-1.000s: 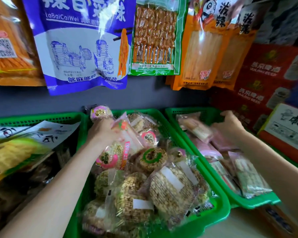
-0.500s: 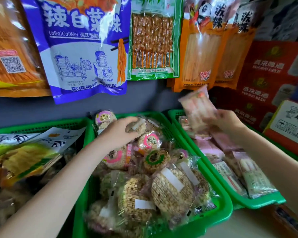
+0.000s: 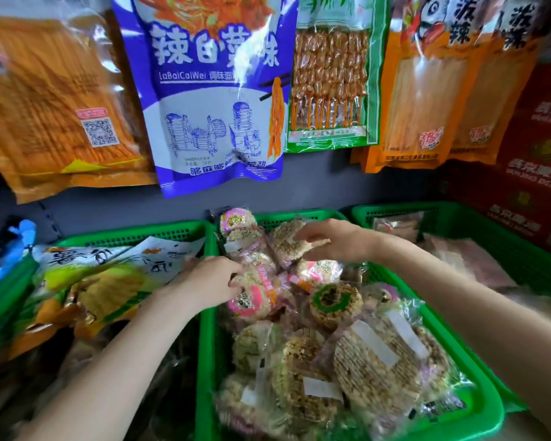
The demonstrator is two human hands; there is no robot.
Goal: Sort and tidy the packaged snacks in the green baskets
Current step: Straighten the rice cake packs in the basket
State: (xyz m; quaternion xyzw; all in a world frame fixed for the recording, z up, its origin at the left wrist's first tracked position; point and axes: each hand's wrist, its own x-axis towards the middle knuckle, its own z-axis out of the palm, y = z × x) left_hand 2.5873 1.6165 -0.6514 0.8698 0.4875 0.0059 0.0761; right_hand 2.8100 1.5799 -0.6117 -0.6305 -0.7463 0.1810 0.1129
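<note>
The middle green basket (image 3: 205, 351) is piled with round puffed-rice cakes in clear wrappers. My left hand (image 3: 209, 279) reaches in from the left, its fingers curled on a pink-labelled rice cake pack (image 3: 252, 297) near the back of the pile. My right hand (image 3: 333, 239) is over the back of the same basket, where fingers and thumb pinch a clear rice cake pack (image 3: 285, 245). A pink-topped cake (image 3: 237, 221) stands against the back rim. Beside them lies a green-labelled cake (image 3: 331, 302).
The left green basket (image 3: 134, 237) holds large yellow-and-white snack bags (image 3: 109, 281). The right green basket (image 3: 395, 211) holds flat pinkish packs (image 3: 468, 262). Big snack bags hang on the grey wall above, among them a blue bag (image 3: 217, 100). Red cartons (image 3: 535, 173) stand at right.
My right hand has swung from above the right basket to the back of the middle basket. My left hand has dropped lower and left onto the pink-labelled pack. The view has tilted up slightly.
</note>
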